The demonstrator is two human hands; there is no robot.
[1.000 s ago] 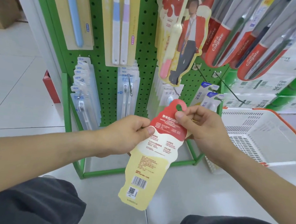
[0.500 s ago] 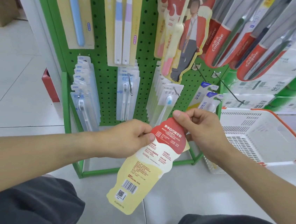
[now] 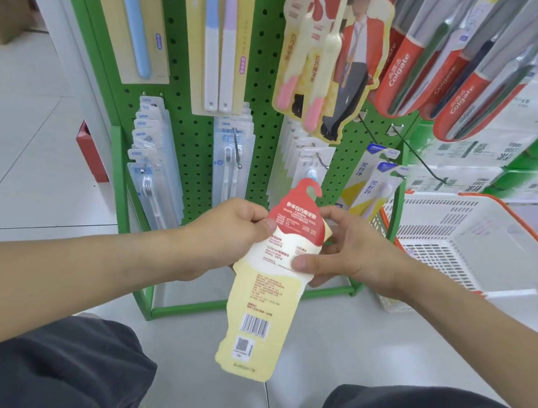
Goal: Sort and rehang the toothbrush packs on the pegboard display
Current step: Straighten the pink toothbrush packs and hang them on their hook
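Observation:
I hold a red and cream toothbrush pack [image 3: 267,303] upright with its printed back, barcode and hook cutout facing me. My left hand [image 3: 228,232] pinches its left edge just below the red top. My right hand [image 3: 339,251] grips the right edge, thumb across the cream part. Behind stands the green pegboard [image 3: 265,70]. Matching red and cream packs [image 3: 326,60] hang above at the centre, and red Colgate packs [image 3: 440,72] hang at the upper right. Clear packs [image 3: 152,165] hang on the lower left pegs.
A white basket with an orange rim [image 3: 475,245] stands on the floor at the right. Two bare hooks [image 3: 409,152] stick out of the pegboard above it. A red box [image 3: 89,151] sits at the left of the stand. My knees fill the bottom of the view.
The pack has swung back to upright from a tilt. My right hand has slid from the hook end down to the pack's right edge. The left hand keeps its pinch.

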